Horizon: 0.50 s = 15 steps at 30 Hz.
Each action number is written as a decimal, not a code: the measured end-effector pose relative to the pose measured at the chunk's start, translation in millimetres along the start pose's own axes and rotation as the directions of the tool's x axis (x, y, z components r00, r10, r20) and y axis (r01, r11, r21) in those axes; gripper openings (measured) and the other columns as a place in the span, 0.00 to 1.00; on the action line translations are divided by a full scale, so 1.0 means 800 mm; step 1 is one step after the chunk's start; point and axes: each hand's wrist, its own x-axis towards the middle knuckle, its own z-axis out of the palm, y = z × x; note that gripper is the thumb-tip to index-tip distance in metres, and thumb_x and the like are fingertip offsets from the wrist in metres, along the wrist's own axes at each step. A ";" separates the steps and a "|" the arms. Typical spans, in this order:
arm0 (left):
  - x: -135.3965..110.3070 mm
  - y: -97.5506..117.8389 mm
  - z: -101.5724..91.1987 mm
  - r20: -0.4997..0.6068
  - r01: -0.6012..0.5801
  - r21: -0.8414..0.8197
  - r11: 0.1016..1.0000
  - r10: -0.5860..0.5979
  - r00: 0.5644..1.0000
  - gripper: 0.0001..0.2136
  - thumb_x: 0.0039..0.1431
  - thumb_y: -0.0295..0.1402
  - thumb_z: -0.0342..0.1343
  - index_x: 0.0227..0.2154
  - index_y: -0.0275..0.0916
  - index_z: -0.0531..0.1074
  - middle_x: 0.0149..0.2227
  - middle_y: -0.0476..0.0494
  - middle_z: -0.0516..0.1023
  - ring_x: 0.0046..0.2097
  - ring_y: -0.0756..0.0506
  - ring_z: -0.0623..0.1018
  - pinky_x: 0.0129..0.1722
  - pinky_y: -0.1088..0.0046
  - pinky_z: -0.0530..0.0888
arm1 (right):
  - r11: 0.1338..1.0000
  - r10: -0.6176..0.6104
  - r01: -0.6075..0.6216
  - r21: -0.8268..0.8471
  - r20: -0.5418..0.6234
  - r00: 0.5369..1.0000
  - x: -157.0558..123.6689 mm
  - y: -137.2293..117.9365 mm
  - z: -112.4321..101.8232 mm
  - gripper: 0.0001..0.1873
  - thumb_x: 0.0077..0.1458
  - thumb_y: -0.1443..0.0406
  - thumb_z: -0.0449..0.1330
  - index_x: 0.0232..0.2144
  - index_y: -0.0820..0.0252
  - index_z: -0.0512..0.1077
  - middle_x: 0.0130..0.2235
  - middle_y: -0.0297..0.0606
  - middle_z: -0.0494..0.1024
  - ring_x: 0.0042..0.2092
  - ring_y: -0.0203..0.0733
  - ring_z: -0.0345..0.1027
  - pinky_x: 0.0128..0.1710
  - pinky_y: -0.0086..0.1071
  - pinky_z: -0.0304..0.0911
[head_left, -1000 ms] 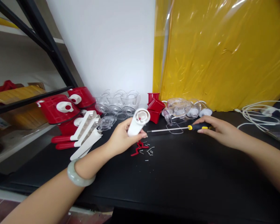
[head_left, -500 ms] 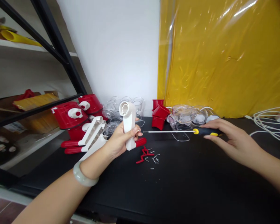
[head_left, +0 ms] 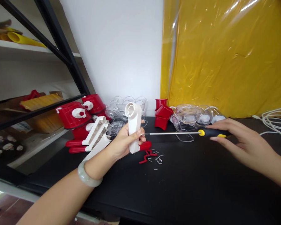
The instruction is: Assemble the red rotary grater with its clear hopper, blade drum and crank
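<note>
My left hand [head_left: 124, 141] is closed round a white plastic crank handle [head_left: 134, 125] with a red grip at its lower end, held upright over the black table [head_left: 189, 184]. My right hand [head_left: 239, 140] grips the black-and-yellow handle of a screwdriver [head_left: 178, 133] that lies level, its tip pointing left and almost touching the white handle. Below them, small red clips [head_left: 147, 155] and several tiny screws [head_left: 158, 159] lie loose on the table.
Red housings [head_left: 75, 114], white crank handles [head_left: 96, 134], clear plastic bowls [head_left: 124, 107], red cups [head_left: 162, 114] and clear drums [head_left: 192, 114] stand along the back. Yellow plastic sheeting [head_left: 224, 56] hangs behind. White cables [head_left: 276, 122] lie at right, a black shelf frame [head_left: 61, 53] at left.
My left hand turned the white handle from tilted toward me to upright. The screwdriver's tip has come up close to the handle. The view shifted slightly left.
</note>
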 end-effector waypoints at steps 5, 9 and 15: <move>0.000 0.001 0.003 -0.025 -0.010 0.041 0.999 0.011 1.000 0.22 0.44 0.34 0.70 0.40 0.39 0.67 0.26 0.55 0.69 0.25 0.55 0.72 0.24 0.80 0.69 | 1.000 -0.011 0.011 -0.011 -0.017 1.000 0.000 -0.003 -0.002 0.14 0.57 0.62 0.59 0.47 0.49 0.68 0.45 0.38 0.73 0.46 0.45 0.70 0.47 0.37 0.66; 0.005 -0.004 0.003 -0.103 -0.052 0.115 0.992 0.064 0.993 0.21 0.46 0.33 0.68 0.41 0.39 0.67 0.25 0.55 0.69 0.27 0.53 0.73 0.22 0.82 0.68 | 0.998 -0.035 0.034 -0.047 -0.033 0.999 0.001 -0.005 -0.006 0.14 0.58 0.62 0.58 0.47 0.50 0.67 0.44 0.39 0.72 0.45 0.44 0.70 0.45 0.35 0.65; 0.012 -0.011 -0.002 -0.222 -0.063 0.238 0.969 0.118 0.968 0.22 0.47 0.35 0.68 0.43 0.38 0.67 0.26 0.52 0.72 0.28 0.52 0.74 0.21 0.82 0.69 | 0.994 -0.049 0.045 -0.100 -0.037 0.998 0.003 -0.007 -0.008 0.13 0.59 0.62 0.57 0.46 0.52 0.68 0.43 0.39 0.72 0.44 0.43 0.69 0.44 0.34 0.65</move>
